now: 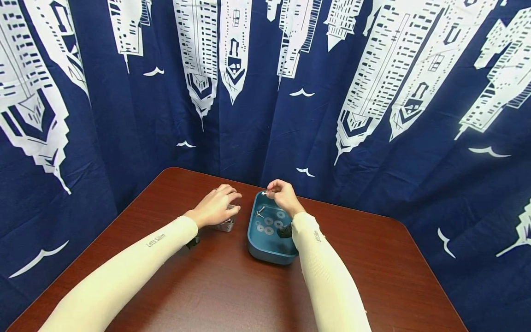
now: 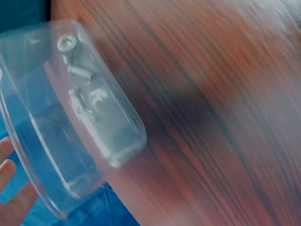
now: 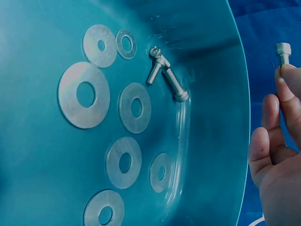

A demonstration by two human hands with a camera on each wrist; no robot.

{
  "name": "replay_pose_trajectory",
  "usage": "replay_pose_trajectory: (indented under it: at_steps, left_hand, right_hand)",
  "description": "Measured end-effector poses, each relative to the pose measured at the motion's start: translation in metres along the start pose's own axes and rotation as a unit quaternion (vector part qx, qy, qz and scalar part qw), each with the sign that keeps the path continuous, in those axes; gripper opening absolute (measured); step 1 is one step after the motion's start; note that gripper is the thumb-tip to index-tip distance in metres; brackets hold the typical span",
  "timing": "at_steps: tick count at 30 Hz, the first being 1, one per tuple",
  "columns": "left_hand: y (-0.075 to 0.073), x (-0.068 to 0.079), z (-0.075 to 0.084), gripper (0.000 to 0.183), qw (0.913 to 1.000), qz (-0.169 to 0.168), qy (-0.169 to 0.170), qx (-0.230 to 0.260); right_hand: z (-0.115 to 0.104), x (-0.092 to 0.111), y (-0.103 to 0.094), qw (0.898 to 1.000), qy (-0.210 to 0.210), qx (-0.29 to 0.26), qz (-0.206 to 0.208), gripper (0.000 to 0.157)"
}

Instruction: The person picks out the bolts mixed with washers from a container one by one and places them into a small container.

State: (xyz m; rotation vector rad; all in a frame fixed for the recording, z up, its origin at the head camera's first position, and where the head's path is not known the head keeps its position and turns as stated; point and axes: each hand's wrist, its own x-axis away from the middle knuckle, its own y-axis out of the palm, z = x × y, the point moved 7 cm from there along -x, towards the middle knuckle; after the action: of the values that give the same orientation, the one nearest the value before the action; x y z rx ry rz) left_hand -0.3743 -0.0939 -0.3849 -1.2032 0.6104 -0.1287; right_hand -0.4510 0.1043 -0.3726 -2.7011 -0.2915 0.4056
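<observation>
Pinching a bolt (image 3: pixel 283 49), right grip (image 1: pixel 284 196) hovers by a tray (image 1: pixel 270 256) of washers (image 3: pixel 70 100), left grip (image 1: pixel 215 206) spread apart.

Bright head view, soft sheen on table (image 1: pixel 199 295), blurred clear container (image 2: pixel 51 150) at left wrist, sharper washers (image 3: pixel 84 117) at right

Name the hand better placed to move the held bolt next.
Right, most likely: the right hand pinches the bolt at the far end of the blue tray, whereas the left hand is by the clear container.

Your left hand (image 1: pixel 215 206): fingers extended, seemingly loose | your right hand (image 1: pixel 284 197): slightly farther, thumb and finger pinched
</observation>
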Motion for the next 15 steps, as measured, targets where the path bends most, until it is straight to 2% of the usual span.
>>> replay_pose_trajectory:
  at_steps: [9,15]
  left_hand:
    - [-0.010,0.012,-0.022,0.044,0.9998,0.018,-0.012,-0.001]
    - [-0.012,0.020,-0.036,0.042,0.9993,0.032,-0.019,-0.003]
  right_hand:
    - [-0.010,-0.004,0.010,1.000,-0.017,-0.010,-0.009,0.017]
    - [-0.009,-0.006,0.015,1.000,-0.010,-0.007,-0.012,0.017]
